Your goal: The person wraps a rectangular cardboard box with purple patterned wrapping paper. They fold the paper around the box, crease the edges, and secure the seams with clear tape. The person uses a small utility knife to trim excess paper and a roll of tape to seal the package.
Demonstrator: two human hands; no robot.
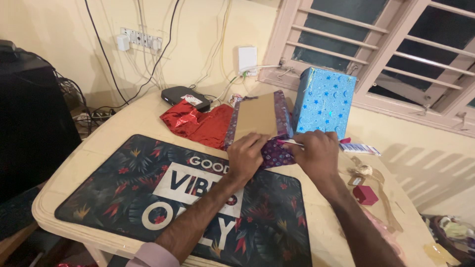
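Note:
A flat brown cardboard box (256,116) lies on purple patterned wrapping paper (275,153) at the far edge of a dark floral mat (123,188). My left hand (246,155) presses the paper's near fold against the box. My right hand (316,154) sits just to its right, fingers pinching the paper flap with a thin pink and white strip (289,143) sticking out between the hands. What the strip is cannot be made out.
A blue star-patterned wrapped box (324,102) stands behind my right hand. Crumpled red foil paper (200,123) and a black router (184,95) lie at the back. A small red box (365,195), ribbon (368,173) and a flat packet (358,148) lie right. The cream table's (69,170) edge curves left.

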